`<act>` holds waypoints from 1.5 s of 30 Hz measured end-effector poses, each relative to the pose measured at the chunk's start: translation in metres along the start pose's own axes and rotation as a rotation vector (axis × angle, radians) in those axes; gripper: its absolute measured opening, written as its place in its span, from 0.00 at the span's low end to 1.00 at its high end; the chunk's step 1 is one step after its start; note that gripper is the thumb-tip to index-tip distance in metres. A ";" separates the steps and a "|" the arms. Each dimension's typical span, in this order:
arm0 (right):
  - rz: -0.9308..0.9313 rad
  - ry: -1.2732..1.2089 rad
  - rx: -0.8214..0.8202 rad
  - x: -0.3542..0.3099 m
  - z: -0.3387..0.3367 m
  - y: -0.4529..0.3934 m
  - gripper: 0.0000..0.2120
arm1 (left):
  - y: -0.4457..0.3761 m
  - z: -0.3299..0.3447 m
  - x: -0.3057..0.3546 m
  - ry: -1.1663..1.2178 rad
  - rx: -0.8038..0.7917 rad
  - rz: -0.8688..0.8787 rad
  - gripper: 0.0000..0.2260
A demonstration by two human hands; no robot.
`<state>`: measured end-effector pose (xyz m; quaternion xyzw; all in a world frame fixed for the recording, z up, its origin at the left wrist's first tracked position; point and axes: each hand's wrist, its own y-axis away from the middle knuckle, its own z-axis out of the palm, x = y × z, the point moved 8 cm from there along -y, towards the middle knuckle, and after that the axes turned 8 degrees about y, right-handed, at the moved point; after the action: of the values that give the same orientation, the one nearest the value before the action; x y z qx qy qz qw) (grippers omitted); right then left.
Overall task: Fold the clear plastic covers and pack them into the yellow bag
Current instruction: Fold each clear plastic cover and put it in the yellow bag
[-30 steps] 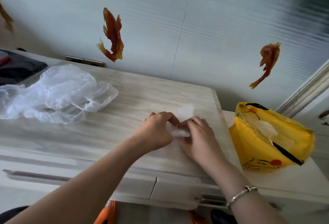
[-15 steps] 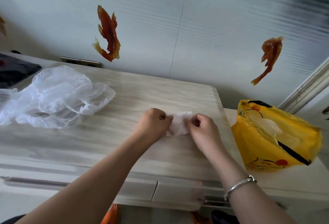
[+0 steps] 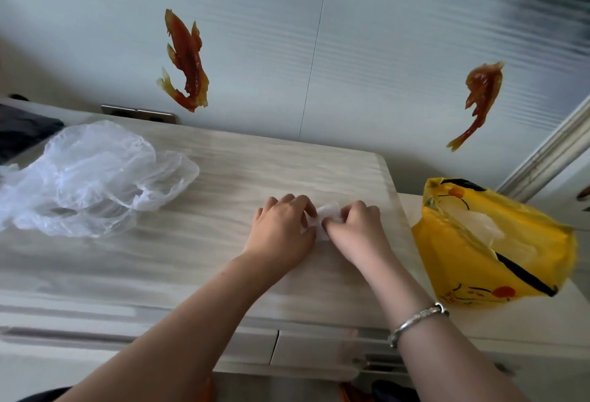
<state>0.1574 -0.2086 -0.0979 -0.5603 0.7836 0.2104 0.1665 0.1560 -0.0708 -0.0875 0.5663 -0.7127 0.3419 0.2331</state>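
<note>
A small folded clear plastic cover (image 3: 326,212) lies on the pale wooden cabinet top (image 3: 223,242), mostly hidden between my hands. My left hand (image 3: 281,229) pinches its left side with curled fingers. My right hand (image 3: 354,226) pinches its right side, a silver bracelet on that wrist. A loose pile of crumpled clear covers (image 3: 89,178) sits at the far left of the top. The yellow bag (image 3: 491,245) stands open on a lower surface to the right, with clear plastic showing inside it.
Two red-orange fish decorations (image 3: 186,61) hang on the grey wall behind. A dark cloth (image 3: 22,130) lies at the far left. The cabinet top's right edge runs just beside my right hand, with drawers below the front edge.
The cover has been folded smaller; the flap that stuck up behind my fingers is now tucked down. My hands have closed in around the bundle.
</note>
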 end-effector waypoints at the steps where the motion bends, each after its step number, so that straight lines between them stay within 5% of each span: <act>1: 0.006 -0.013 -0.017 0.000 0.001 -0.001 0.14 | -0.001 0.002 -0.002 0.007 -0.012 -0.017 0.11; 7: -0.009 -0.473 -0.041 0.001 -0.009 0.001 0.04 | -0.003 -0.015 -0.010 0.270 0.177 -0.168 0.12; 12: -0.043 -0.740 -0.113 0.001 -0.016 0.020 0.10 | 0.004 -0.001 -0.002 0.729 0.064 -0.502 0.18; 17: -0.044 -0.728 -0.012 0.014 -0.037 0.034 0.13 | 0.009 -0.002 0.027 0.536 0.182 -0.256 0.12; 24: -0.099 -0.640 0.244 0.040 -0.070 0.034 0.03 | 0.011 0.009 0.070 0.632 0.265 -0.098 0.05; 32: -0.058 -0.692 0.126 0.069 -0.097 0.027 0.02 | -0.004 0.026 0.092 0.669 0.311 -0.060 0.04; 36: -0.186 -0.562 0.029 0.074 -0.113 0.023 0.05 | -0.016 0.045 0.108 0.668 0.263 -0.013 0.04; 40: -0.142 -0.512 0.229 0.102 -0.151 0.014 0.12 | -0.024 0.074 0.124 0.705 0.078 -0.040 0.13; 45: 0.080 -0.507 0.420 0.161 -0.182 -0.010 0.16 | -0.027 0.112 0.137 0.250 -0.168 0.065 0.20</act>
<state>0.1114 -0.4353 -0.0230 -0.4122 0.7650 0.1834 0.4596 0.1537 -0.2470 -0.0570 0.4745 -0.7222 0.3565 0.3552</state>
